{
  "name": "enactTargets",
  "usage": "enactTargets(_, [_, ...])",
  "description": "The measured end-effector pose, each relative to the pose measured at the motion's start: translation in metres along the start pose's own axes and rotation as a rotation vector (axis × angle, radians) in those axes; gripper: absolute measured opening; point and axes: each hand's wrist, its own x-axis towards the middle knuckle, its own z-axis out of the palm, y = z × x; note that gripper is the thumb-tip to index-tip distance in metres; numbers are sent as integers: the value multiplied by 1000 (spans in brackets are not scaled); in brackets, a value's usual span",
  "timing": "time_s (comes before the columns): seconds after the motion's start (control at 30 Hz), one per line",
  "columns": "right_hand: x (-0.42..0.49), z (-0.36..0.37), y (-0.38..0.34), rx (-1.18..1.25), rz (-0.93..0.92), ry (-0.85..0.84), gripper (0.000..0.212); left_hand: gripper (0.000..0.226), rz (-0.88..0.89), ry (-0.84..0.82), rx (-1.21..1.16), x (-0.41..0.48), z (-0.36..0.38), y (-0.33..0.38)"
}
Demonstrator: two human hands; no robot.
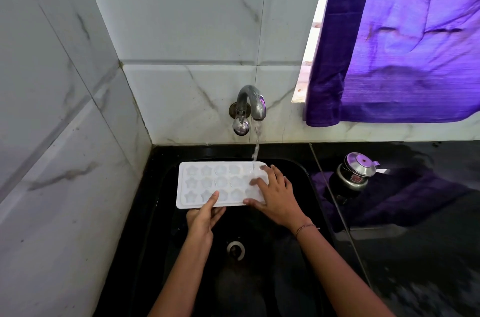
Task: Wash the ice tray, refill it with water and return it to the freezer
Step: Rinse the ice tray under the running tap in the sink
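the ice tray (207, 184) is held over the sink (166, 225) in the middle of the frame, long axis running left to right. the water (256, 145) from the tap (250, 103) lands on its far right corner. the left hand (204, 218) pinches the near edge, thumb on top and fingers curled beneath, while the right hand (272, 194) lies spread flat over the right end, just beside the stream. most cups lie left of the stream, so the tray likely needs to slide right along its length.

Two forearms (181, 277), bare to the frame's lower edge. Thin bracelet (305, 228) at the wrist of the right hand (275, 194): reddish with darker bits, thread or beads not discernible.
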Motion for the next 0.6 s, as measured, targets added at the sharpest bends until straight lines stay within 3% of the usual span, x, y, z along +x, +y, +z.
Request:
enactTargets(0.13, [3,1,-2,-118,-46,-27,109,39,0,-19,7,-2,5,0])
enactTargets(0.27, [9,-1,0,-132,-44,-19,88,38,2,-34,7,-2,5,0])
enactTargets(0.43, [8,1,1,-160,-80,38,100,40,9,-39,7,1,6,1])
enactTargets(0.6, [8,-4,5,-180,-94,-16,79,38,3,-48,27,2,2,-1])
